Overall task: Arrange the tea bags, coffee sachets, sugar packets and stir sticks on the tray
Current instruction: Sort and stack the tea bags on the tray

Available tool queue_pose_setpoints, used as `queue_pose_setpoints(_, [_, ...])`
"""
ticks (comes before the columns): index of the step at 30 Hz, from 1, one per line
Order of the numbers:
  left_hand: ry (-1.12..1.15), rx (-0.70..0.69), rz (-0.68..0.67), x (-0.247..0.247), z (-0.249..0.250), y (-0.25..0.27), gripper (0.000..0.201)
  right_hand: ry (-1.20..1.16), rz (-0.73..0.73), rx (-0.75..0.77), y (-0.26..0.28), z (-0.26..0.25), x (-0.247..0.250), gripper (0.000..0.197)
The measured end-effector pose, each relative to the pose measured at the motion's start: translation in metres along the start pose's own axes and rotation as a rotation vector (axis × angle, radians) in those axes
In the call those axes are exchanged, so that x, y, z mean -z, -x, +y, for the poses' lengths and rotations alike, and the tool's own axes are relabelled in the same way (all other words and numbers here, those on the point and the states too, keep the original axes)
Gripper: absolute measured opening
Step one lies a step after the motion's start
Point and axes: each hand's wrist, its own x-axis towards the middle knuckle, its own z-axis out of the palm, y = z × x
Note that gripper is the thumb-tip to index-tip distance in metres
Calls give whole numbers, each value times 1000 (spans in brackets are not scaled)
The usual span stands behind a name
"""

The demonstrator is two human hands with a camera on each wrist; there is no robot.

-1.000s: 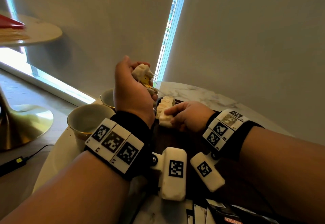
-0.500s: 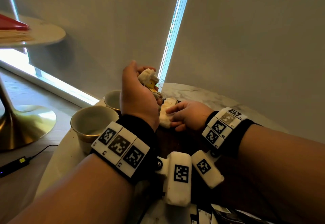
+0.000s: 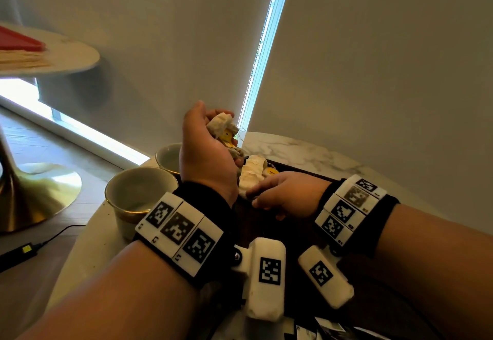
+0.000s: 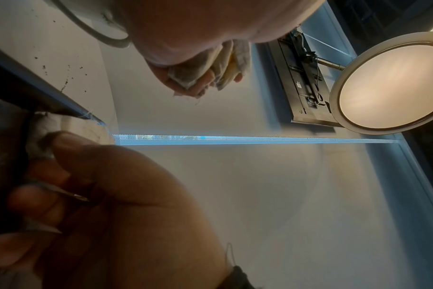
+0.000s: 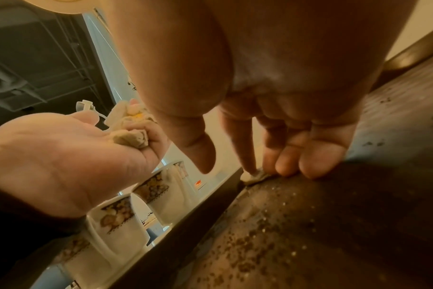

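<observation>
**Left hand lifts a bunch of tea bags while the right hand touches the row laid in the tray**

The left hand point(image 3: 206, 153) is raised above the near-left corner of the dark tray point(image 5: 309, 224), its fingers curled round a crumpled bunch of tea bags point(image 3: 222, 129) with a yellow tag showing among them. In the right wrist view the same bunch point(image 5: 129, 133) sits in the cupped palm, thumb side up. The right hand point(image 3: 285, 198) is low inside the tray, palm down, its fingers bent, with the fingertips point(image 5: 287, 166) resting on the tray floor and on the edge of a pale tea bag point(image 5: 253, 177) against the tray's left wall; whether it pinches that bag cannot be told. Just beyond the right hand, a short row of tea bags point(image 3: 252, 173) lies along the tray's left side, one with a yellow tag. Loose dark and pale specks are scattered over the tray floor.

Left of the tray, two white cups point(image 3: 138, 193) with a floral band and gold rim stand side by side on the marble table point(image 3: 306, 150). At the tray's near edge, dark sachets point(image 3: 330, 330) show partly, cut off by the frame. Far left of the tray, a second round table point(image 3: 69, 54) carries something red
</observation>
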Motion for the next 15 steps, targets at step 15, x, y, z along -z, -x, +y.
queue_pose_setpoints(15, [-54, 9, -15, 0, -1, 2, 49, 44, -50, 16, -10, 9, -1, 42])
